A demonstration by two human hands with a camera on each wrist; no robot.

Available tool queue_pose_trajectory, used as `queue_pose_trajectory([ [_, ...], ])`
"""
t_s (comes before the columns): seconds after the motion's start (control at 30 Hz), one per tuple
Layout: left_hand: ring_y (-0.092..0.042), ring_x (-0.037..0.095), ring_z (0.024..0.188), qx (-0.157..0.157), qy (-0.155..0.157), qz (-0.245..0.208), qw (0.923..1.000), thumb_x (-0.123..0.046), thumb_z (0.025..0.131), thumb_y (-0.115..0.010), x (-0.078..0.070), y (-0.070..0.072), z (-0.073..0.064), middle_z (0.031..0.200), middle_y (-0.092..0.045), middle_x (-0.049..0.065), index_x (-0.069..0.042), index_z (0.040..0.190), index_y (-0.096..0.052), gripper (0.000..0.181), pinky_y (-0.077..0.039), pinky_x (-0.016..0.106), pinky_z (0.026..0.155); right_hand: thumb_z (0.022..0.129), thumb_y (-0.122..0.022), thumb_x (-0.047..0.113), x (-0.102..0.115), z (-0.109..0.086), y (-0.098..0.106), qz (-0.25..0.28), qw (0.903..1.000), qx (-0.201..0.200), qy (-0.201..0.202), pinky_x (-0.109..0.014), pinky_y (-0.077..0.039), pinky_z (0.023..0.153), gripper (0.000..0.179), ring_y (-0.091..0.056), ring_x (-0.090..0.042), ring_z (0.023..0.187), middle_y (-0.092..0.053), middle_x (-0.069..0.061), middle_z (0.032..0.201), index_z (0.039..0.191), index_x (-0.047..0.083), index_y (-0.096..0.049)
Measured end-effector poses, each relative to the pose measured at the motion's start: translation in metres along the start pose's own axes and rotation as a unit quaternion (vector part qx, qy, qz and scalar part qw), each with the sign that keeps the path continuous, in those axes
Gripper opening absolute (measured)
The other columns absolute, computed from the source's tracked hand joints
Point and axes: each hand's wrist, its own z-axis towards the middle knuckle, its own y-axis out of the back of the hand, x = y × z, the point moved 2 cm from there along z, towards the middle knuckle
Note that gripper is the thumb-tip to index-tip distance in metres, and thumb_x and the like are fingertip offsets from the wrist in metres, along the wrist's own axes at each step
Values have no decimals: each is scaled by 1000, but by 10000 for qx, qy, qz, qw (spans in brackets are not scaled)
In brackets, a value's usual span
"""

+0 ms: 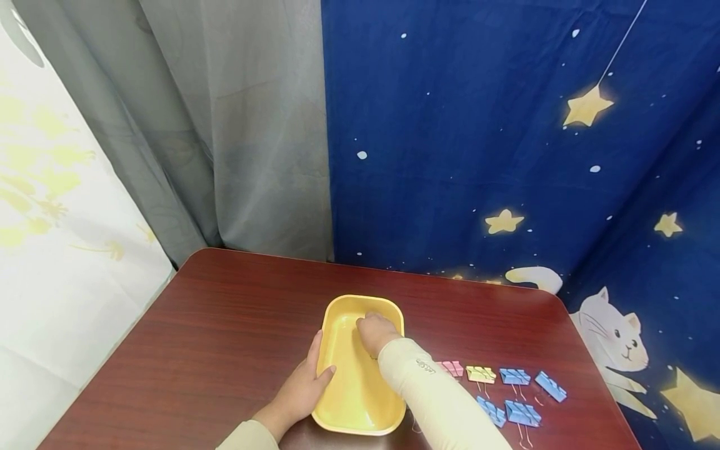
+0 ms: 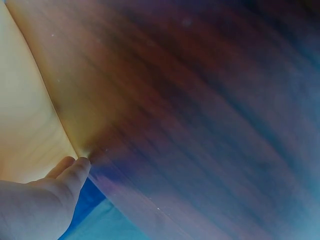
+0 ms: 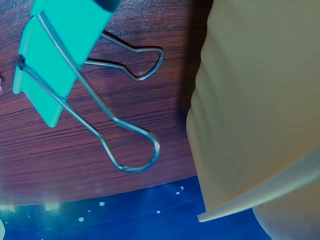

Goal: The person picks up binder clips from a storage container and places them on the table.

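Note:
A yellow rectangular tray (image 1: 357, 400) sits on the table, its long side pointing away from me. My left hand (image 1: 300, 387) grips its left side, with the thumb over the rim and the fingers along the outer wall. In the left wrist view, fingertips (image 2: 82, 162) rest against the tray's edge. My right hand (image 1: 375, 331) reaches down inside the tray near its far right part, fingers bent inward; I cannot tell whether they hold anything. Outside the tray wall (image 3: 250, 100), a green-looking binder clip (image 3: 70, 55) with wire handles lies near the right wrist.
Right of the tray lie a pink binder clip (image 1: 452, 368), a yellow binder clip (image 1: 480, 374) and several blue binder clips (image 1: 523, 413). The dark red table (image 1: 236, 325) ends at grey curtains (image 1: 270, 156) and a blue star-patterned curtain (image 1: 439, 137).

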Motion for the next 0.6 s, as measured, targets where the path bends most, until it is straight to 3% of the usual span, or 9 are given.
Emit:
queue_pose_trajectory([
  [0.23,-34,44,135,28,83,47,10000,-29,101,-50,0,0,0,152,-29,27,-10,156,-1,76,-29,60,105,83,-71,1,-2,-3,1,17,9997,-139,176,-32,-51,80,14,-60,-21,92,-61,-6,95,87,11,-63],
  [0.6,-35,44,135,14,79,23,10000,-28,101,-50,-1,0,-1,152,-29,27,-10,156,-2,75,-30,61,105,70,-81,-3,-4,-4,5,129,9987,-307,380,-32,-51,76,31,-58,-18,85,-57,-2,87,88,13,-62],
])
